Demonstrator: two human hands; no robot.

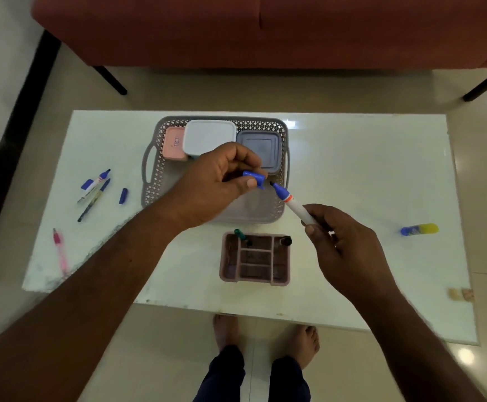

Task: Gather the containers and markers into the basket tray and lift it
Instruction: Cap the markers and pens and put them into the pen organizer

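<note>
The grey basket tray [152, 181] stands on the white table and holds three lidded containers: a pink one [173, 144], a white one [209, 137] and a grey-blue one [261, 146]. My left hand [216, 187] pinches a blue marker cap [254, 179] above the tray. My right hand [343, 248] grips a white marker [291, 203] whose bare blue tip points at the cap, a small gap between them. Two uncapped markers [96, 191] and a loose blue cap [123, 195] lie left of the tray.
A mauve divided organiser [255, 259] with a green and a black marker stands in front of the tray. A pink pen [60, 250] lies at the left edge, a blue-yellow glue stick [419, 229] at the right. A red sofa [265, 27] stands beyond the table.
</note>
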